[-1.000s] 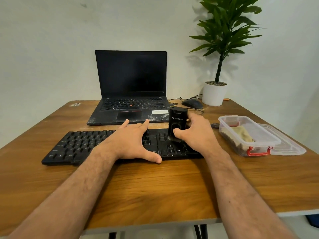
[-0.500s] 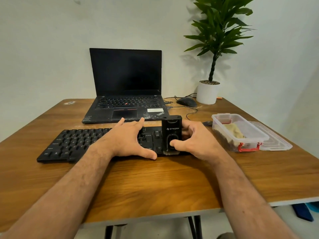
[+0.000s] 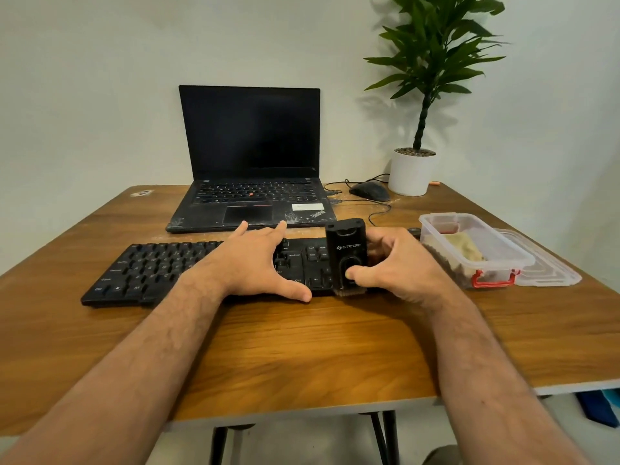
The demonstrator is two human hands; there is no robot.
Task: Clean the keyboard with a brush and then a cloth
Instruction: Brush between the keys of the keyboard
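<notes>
Keyboard (image 3: pixel 161 270) lies near the desk's (image 3: pixel 302 357) front edge under the flat, spread left hand (image 3: pixel 255 263). Right hand (image 3: pixel 399 266) grips the upright black brush (image 3: pixel 345 243), bristles on the keys.

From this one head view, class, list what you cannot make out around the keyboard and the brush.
- Keyboard middle keys: covered by the left hand.
- Keyboard's right end: behind the brush and right hand.
- Right fingers: hidden behind the brush.
- Key letters: too small and blurred.
- Box contents under the cloth: unclear.

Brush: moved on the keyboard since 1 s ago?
Yes. The brush in the right hand has come toward the person: bristles now at the near edge of the keyboard, earlier mid-keys.
</notes>
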